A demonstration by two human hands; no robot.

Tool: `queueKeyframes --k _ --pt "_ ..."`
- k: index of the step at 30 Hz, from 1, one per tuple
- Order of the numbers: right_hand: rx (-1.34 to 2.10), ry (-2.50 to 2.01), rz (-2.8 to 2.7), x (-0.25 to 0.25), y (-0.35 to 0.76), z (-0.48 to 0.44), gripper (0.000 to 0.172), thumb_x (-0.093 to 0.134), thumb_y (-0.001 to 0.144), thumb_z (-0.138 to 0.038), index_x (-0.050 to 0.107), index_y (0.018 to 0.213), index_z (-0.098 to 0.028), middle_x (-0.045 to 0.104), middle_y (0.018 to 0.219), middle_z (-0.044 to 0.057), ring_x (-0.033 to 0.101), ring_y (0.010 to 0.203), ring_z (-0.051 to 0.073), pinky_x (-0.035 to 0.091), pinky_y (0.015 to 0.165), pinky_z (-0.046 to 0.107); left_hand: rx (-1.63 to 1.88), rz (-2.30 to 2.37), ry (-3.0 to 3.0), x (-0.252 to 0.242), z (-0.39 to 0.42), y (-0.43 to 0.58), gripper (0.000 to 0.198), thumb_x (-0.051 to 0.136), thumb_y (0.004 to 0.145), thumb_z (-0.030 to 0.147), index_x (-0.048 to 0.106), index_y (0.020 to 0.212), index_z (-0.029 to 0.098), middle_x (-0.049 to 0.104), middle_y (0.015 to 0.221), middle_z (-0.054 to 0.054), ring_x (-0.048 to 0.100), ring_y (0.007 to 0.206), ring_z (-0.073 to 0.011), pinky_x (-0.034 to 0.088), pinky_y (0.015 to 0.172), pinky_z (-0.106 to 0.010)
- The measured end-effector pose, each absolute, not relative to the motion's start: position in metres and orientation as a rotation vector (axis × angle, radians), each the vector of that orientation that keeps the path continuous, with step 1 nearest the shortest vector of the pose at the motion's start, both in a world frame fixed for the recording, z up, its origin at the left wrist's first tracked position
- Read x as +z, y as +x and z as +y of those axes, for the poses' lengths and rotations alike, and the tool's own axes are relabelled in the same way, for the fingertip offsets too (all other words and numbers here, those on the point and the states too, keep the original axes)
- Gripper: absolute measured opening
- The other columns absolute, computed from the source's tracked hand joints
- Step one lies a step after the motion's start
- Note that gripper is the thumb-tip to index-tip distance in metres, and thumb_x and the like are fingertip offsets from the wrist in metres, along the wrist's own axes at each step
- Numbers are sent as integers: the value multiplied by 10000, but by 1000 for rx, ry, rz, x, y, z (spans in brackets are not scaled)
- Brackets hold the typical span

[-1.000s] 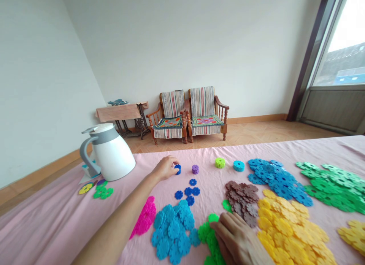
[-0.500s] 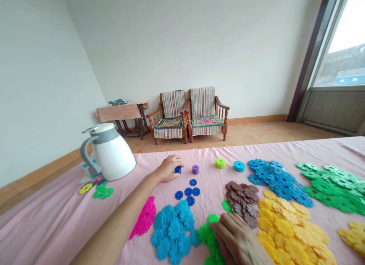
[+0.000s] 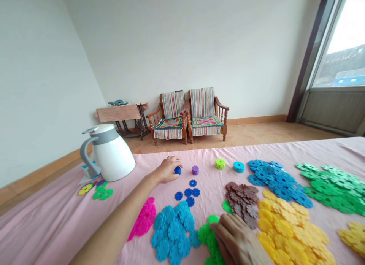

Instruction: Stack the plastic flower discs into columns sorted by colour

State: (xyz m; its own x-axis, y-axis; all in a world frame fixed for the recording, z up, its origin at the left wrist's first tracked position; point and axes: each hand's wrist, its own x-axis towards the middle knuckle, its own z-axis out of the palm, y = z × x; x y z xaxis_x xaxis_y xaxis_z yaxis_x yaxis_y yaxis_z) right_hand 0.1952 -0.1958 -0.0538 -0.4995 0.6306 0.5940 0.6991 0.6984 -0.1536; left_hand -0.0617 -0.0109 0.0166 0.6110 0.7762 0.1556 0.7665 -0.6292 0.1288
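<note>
My left hand (image 3: pixel 167 170) reaches out to the far side of the pink-covered table, its thumb and fingers curled around a small stack of dark blue snowflake discs (image 3: pixel 177 170). Just right of it stands a purple disc stack (image 3: pixel 195 170). Several loose dark blue discs (image 3: pixel 188 192) lie nearer to me. My right hand (image 3: pixel 238 238) rests palm down, fingers loosely extended, over a pile of bright green discs (image 3: pixel 209 236); its fingertips touch them and its palm side is hidden. Brown discs (image 3: pixel 243 200) lie just beyond that hand.
Lime (image 3: pixel 220 164) and turquoise (image 3: pixel 238 167) stacks stand farther right. Piles of light blue (image 3: pixel 173 230), magenta (image 3: pixel 144 219), yellow (image 3: pixel 291 230), blue (image 3: pixel 278 179) and green (image 3: pixel 336 189) discs spread across the cloth. A white jug (image 3: pixel 115 158) stands at left.
Both hands stay almost where they were. The left fingers have shifted very slightly at the dark blue stack; the loose discs lie unchanged.
</note>
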Motion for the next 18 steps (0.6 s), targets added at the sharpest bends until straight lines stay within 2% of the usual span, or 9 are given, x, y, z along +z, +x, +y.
queueKeyframes --k 3,5,8,10,14,18 --pt "-146 -1012 -2276 -53 196 -196 179 456 838 -73 566 856 -214 585 730 34 561 664 181 411 611 275 429 1302 2780 23 -18 -61 391 652 667 135 640 1048 221 551 1200 -82 477 1154 -274 385 1001 -416" --pt "-135 -1018 -2273 -56 195 -196 176 446 855 -86 564 858 -216 583 736 33 557 672 182 404 617 278 494 1271 2772 28 -26 -60 316 621 683 120 642 986 206 593 1082 -68 524 1063 -244 412 957 -375" --pt "-174 -972 -2174 -67 191 -193 210 376 890 -119 548 820 -218 551 694 32 525 630 183 369 583 286 402 1238 2667 32 -41 -61 196 577 694 97 626 866 178 613 870 -29 579 819 -177 460 776 -279" --pt "-190 -960 -2117 -76 188 -190 241 333 909 -139 534 804 -220 532 679 31 508 620 186 348 579 292 286 1207 2590 31 -52 -62 175 605 686 121 616 853 170 609 838 -13 571 717 -144 451 682 -240" --pt "-167 -969 -2110 -84 186 -189 246 316 923 -153 524 814 -226 518 685 27 492 626 187 326 591 299 173 1167 2560 26 -74 -64 255 684 647 191 625 895 175 604 866 -12 564 734 -150 444 668 -231" --pt "-153 -972 -2123 -80 188 -190 232 325 918 -143 518 816 -223 521 701 29 498 645 185 324 603 299 182 1160 2575 20 -85 -61 218 632 650 142 638 864 184 588 821 -6 562 761 -155 437 676 -220"
